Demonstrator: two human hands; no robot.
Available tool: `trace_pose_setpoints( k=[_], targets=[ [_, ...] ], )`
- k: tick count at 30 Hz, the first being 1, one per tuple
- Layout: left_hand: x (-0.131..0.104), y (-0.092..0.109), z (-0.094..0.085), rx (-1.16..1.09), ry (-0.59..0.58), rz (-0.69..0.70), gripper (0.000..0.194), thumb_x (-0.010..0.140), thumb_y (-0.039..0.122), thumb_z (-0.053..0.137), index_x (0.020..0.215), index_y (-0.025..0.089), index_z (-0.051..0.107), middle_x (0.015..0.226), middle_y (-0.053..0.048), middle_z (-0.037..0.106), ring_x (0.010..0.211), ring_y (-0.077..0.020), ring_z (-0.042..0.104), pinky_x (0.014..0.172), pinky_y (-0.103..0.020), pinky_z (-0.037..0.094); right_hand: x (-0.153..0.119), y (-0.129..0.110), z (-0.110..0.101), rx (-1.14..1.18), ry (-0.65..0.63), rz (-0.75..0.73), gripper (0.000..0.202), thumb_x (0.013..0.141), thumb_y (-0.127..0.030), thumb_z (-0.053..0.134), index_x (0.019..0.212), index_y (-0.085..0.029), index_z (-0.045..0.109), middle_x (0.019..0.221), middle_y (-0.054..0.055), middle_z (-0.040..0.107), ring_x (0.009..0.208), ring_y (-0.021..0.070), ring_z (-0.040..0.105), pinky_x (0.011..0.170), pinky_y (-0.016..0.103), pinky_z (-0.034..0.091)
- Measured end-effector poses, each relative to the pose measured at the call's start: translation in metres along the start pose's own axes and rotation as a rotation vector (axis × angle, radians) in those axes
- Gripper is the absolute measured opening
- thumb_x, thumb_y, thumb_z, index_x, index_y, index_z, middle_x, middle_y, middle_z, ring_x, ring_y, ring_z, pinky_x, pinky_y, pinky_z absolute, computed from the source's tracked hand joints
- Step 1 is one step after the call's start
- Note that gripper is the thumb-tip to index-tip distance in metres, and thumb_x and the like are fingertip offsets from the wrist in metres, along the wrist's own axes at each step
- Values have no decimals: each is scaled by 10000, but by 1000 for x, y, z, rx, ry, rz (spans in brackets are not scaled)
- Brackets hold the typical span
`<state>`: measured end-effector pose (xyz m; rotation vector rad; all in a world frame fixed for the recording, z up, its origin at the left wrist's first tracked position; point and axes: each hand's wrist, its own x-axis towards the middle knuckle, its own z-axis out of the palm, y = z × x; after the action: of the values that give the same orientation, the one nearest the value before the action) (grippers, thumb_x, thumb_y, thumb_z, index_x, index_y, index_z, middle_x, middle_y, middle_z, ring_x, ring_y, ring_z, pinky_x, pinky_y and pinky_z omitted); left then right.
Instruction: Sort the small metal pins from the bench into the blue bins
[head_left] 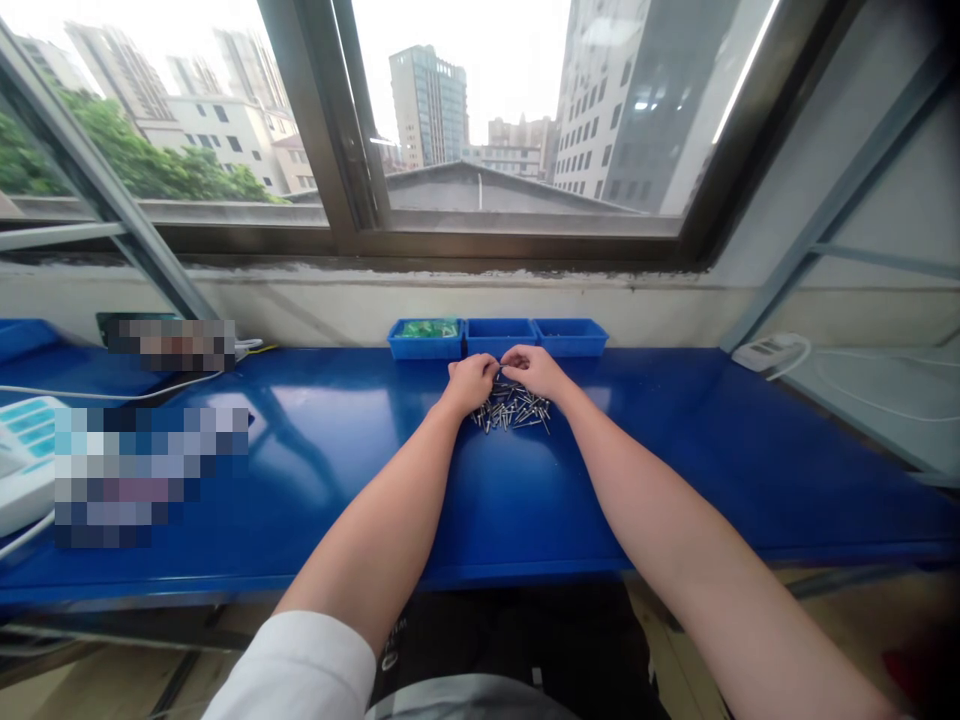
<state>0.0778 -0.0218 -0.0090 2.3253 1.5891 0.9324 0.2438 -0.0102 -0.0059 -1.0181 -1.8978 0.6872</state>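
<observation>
A loose pile of small metal pins (514, 408), some with thicker ends, lies on the blue tabletop. My left hand (472, 384) is at the pile's upper left edge, its fingers curled together. Just across from it, my right hand (537, 371) has thumb and fingers pinched at the pile's upper right. The fingertips of both hands nearly meet over the back of the pile. Between them shows a thin dark piece, seemingly one of the pins, though it is too small to make out fully.
Behind my hands stand three blue bins: the left bin (425, 347) holds a green bag, then a middle bin (480, 346) and a right bin (581, 345). A white device with keys (26, 440) and blurred items are on the left. A power strip (769, 350) lies far right.
</observation>
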Motion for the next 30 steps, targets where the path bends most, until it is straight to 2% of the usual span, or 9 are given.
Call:
trace_pose_setpoints(
  k=[5, 9, 13, 18, 21, 24, 30],
  targets=[
    [-2, 4, -3, 13, -35, -31, 254, 918, 289, 390, 923, 248, 641, 1018, -3, 695, 1008, -189, 592, 907, -333, 373, 0, -7, -2, 142, 11, 50, 193, 640, -306, 626, 747, -146, 643, 719, 16, 654, 684, 147, 583, 715, 294, 476],
    [-3, 6, -3, -4, -9, -70, 297, 943, 319, 338, 994, 254, 623, 1088, -19, 672, 1072, -196, 566, 946, -364, 349, 2, -4, -5, 154, 122, 91, 196, 633, -295, 626, 760, -150, 658, 757, 29, 677, 751, 170, 611, 764, 304, 482],
    [-1, 2, -1, -15, 42, -120, 299, 942, 318, 332, 1042, 247, 605, 1120, -44, 653, 1086, -207, 558, 952, -396, 345, 6, 4, -9, 44, 248, 108, 288, 651, -262, 606, 907, -152, 679, 908, 52, 701, 842, 186, 616, 813, 312, 472],
    [-1, 0, 2, 3, 37, -118, 277, 931, 325, 356, 1019, 245, 605, 1099, -49, 653, 1075, -220, 562, 949, -411, 346, 8, 9, -16, -157, 303, 71, 430, 675, -252, 601, 1090, -153, 655, 1072, 71, 680, 983, 206, 593, 906, 337, 429],
    [-1, 0, 2, 16, 32, -127, 264, 923, 328, 376, 1029, 243, 602, 1108, -55, 651, 1080, -226, 561, 952, -414, 345, 8, 10, -16, -350, 316, 78, 485, 671, -275, 620, 1143, -165, 642, 1151, 83, 645, 1079, 245, 544, 999, 401, 355],
    [-1, 1, 2, 25, 28, -129, 253, 914, 318, 395, 1042, 242, 599, 1120, -57, 650, 1089, -230, 558, 962, -419, 342, 9, 11, -15, -502, 304, 154, 578, 665, -324, 639, 1228, -199, 602, 1265, 78, 581, 1153, 307, 462, 998, 458, 336],
    [-2, 2, 1, 37, 3, -133, 248, 904, 311, 411, 1053, 244, 597, 1148, -59, 640, 1113, -238, 547, 972, -428, 341, 8, 13, -11, -577, 186, 224, 802, 655, -361, 658, 1408, -241, 409, 1456, 52, 401, 1215, 375, 357, 980, 499, 334]
  ],
)
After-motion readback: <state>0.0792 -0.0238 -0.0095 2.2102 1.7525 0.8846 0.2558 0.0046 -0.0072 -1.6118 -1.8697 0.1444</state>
